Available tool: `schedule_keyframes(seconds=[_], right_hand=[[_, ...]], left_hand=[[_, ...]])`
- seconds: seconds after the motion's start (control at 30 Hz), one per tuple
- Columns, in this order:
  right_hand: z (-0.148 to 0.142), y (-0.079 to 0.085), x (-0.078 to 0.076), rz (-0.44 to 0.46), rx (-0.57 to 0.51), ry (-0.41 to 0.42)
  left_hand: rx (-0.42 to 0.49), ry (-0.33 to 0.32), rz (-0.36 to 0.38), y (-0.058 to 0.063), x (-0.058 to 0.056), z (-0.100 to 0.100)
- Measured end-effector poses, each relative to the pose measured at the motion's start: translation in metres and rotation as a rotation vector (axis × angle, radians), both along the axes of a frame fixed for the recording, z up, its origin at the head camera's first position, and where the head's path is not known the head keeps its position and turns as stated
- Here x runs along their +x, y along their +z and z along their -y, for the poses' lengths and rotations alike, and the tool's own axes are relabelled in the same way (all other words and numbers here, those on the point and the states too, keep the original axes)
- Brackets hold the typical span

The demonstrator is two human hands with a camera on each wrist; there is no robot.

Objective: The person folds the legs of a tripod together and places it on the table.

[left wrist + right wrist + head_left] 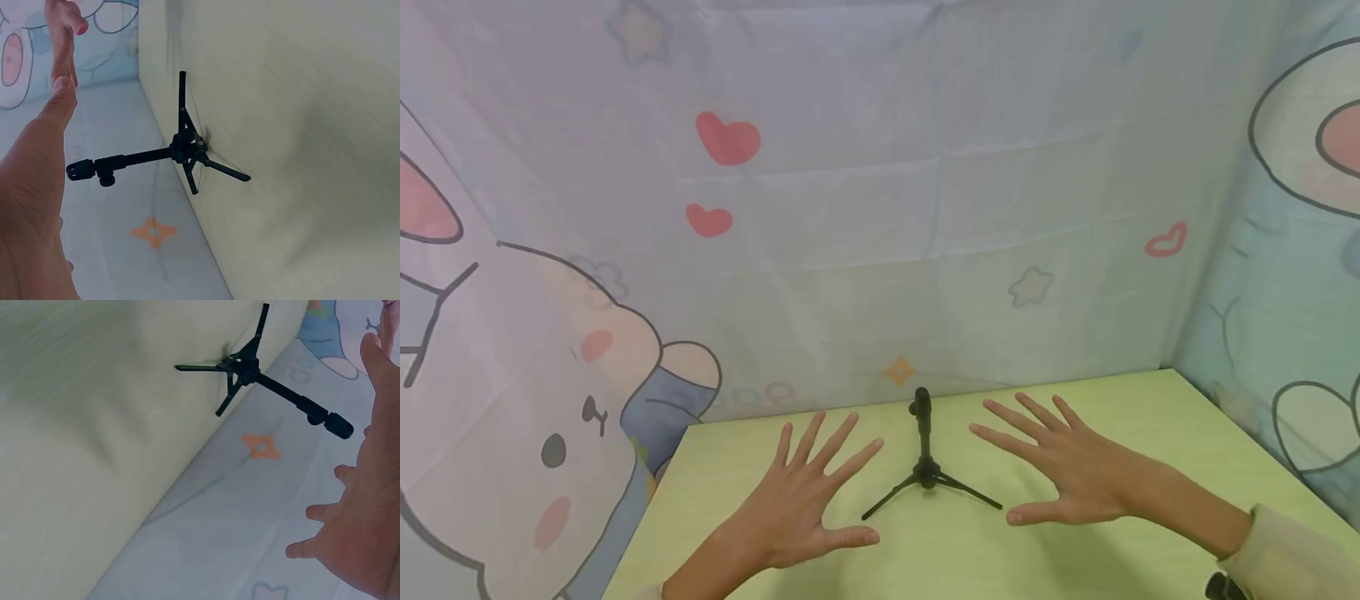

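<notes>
A small black tripod stand (926,450) stands upright on the pale green table, its legs spread and a short post rising to a knobbed top. To its left, my left hand (805,500) hovers palm down with fingers straight and spread, holding nothing. On the other side my right hand (1067,471) is held the same way, also apart from the stand. In the left wrist view the tripod stand (185,147) shows beyond the hand (37,169). The right wrist view has the tripod stand (242,367) up beyond the right hand (369,506).
The table (955,558) ends at a cloth backdrop (850,208) printed with hearts, stars and a large rabbit. Another printed cloth (1285,300) hangs along the right side. A small dark object (1221,586) shows below the right sleeve (1292,554).
</notes>
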State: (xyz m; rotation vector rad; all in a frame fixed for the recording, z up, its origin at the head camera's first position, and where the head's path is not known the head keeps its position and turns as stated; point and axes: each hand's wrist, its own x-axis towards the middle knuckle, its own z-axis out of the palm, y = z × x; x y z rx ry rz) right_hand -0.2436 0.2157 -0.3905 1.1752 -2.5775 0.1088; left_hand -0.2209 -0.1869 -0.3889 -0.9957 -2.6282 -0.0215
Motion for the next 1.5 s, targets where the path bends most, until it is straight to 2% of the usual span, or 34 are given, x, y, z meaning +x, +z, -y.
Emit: schedule_keyframes(seconds=[0.37, 0.47, 0.67, 0.83, 1.07, 1.4, 1.5], right_hand=[[0.005, 0.008, -0.016, 0.014, -0.094, -0.005], [0.006, 0.01, -0.02, 0.034, -0.136, -0.001], [0.007, 0.011, -0.028, 0.072, -0.245, 0.018], [0.011, 0.009, -0.032, 0.108, -0.31, 0.017], [0.016, 0.004, -0.038, 0.17, -0.396, -0.024], [0.025, -0.016, -0.054, 0.217, -0.497, 0.012], [0.029, -0.022, -0.058, 0.246, -0.534, 0.02]], left_hand=[[0.112, -0.039, 0.009, 0.016, -0.01, 0.002], [0.18, -0.069, 0.0, 0.02, -0.015, 0.001], [0.327, -0.182, -0.059, 0.027, -0.028, -0.005], [0.433, -0.186, -0.051, 0.03, -0.035, -0.01], [0.592, -0.191, 0.027, 0.027, -0.049, -0.022], [0.792, -0.258, 0.07, 0.011, -0.07, -0.047], [0.845, -0.271, 0.103, 0.006, -0.076, -0.055]])
